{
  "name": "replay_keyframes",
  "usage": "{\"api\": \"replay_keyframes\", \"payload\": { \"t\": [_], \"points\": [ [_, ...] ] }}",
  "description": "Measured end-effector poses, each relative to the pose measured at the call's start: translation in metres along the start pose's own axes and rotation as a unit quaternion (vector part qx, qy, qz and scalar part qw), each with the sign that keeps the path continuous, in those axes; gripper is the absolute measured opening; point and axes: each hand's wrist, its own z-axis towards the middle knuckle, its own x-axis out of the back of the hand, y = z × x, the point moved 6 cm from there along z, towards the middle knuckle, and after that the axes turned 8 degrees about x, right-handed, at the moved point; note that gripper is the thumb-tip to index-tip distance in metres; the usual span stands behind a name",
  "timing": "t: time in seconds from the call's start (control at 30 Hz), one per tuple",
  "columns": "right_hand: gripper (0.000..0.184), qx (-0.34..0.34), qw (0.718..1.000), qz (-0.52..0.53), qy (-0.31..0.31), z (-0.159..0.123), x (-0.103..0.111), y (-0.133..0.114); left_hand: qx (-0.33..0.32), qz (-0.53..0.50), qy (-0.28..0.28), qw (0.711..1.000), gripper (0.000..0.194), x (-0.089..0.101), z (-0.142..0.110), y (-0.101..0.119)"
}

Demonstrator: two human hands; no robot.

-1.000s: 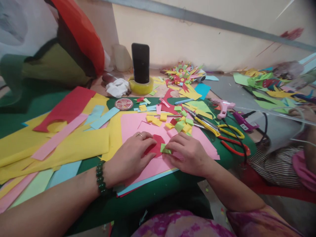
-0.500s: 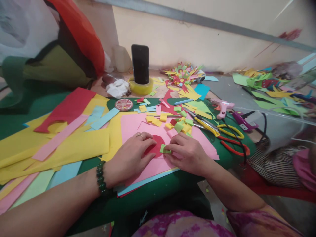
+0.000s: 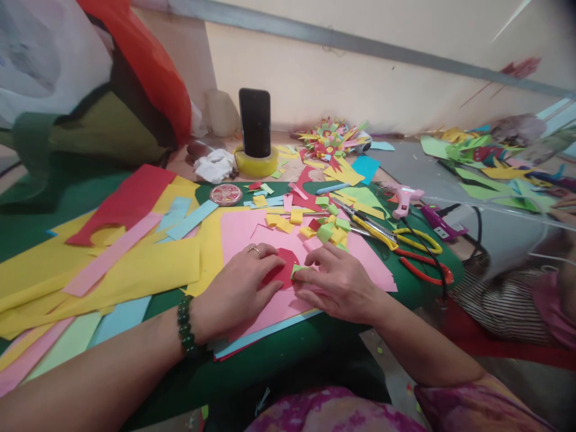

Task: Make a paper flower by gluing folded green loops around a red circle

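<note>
A red rounded paper piece [image 3: 285, 258] lies on a stack of pink paper sheets [image 3: 238, 231]. My left hand [image 3: 240, 285] holds it by its left side, with curved fingers above and the thumb at the lower edge. Between the closed fingers of my right hand [image 3: 339, 283] is a small green paper strip [image 3: 297, 270], touching the red piece's right side. The fingertips partly cover it. Just beyond, several small yellow, green and pink folded strips [image 3: 330, 231] lie in a loose heap.
On the right lie a yellow box cutter [image 3: 371, 227], scissors [image 3: 423, 264] and a pink glue gun [image 3: 404, 198]. A phone [image 3: 255, 123] stands in a yellow tape roll [image 3: 256, 163] at the back. Yellow paper sheets [image 3: 148, 264] cover the left side. A colourful paper decoration [image 3: 330, 141] sits near the wall.
My right fingers have moved slightly left and now cover more of the green strip, pressing it against the red piece. My left hand stays in place. The view has shifted a little.
</note>
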Motion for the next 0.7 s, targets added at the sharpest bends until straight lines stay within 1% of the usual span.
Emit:
{"api": "replay_keyframes", "payload": {
  "t": [0.13, 0.23, 0.3, 0.4, 0.5, 0.6, 0.67, 0.7],
  "points": [
    [0.026, 0.004, 1.0, 0.019, -0.006, 0.0, 0.0, -0.001, -0.01, 0.006, 0.005, 1.0, 0.017, 0.002, -0.001, 0.002],
    [0.031, -0.012, 0.999, 0.031, 0.015, -0.001, 0.003, 0.001, -0.017, 0.009, 0.007, 1.0, 0.015, 0.003, -0.001, 0.003],
    [0.034, -0.02, 0.999, 0.022, 0.024, -0.001, 0.003, 0.003, -0.027, 0.003, 0.012, 1.0, 0.014, 0.004, -0.001, 0.004],
    [0.036, -0.018, 1.0, 0.002, 0.002, 0.001, 0.0, 0.004, -0.037, 0.002, 0.019, 0.999, 0.013, 0.005, -0.001, 0.006],
    [0.037, -0.014, 1.0, 0.015, -0.017, 0.001, 0.001, 0.004, -0.038, 0.009, 0.023, 0.999, 0.014, 0.005, -0.002, 0.007],
    [0.036, -0.033, 0.999, 0.036, 0.01, -0.002, 0.011, 0.006, -0.041, 0.008, 0.027, 0.999, 0.015, 0.006, -0.002, 0.006],
    [0.035, -0.047, 0.998, 0.029, 0.033, -0.004, 0.016, 0.007, -0.043, 0.007, 0.03, 0.999, 0.015, 0.006, -0.002, 0.006],
    [0.035, -0.048, 0.998, 0.024, 0.031, -0.005, 0.017, 0.006, -0.044, 0.007, 0.031, 0.999, 0.015, 0.006, -0.002, 0.006]
  ]
}}
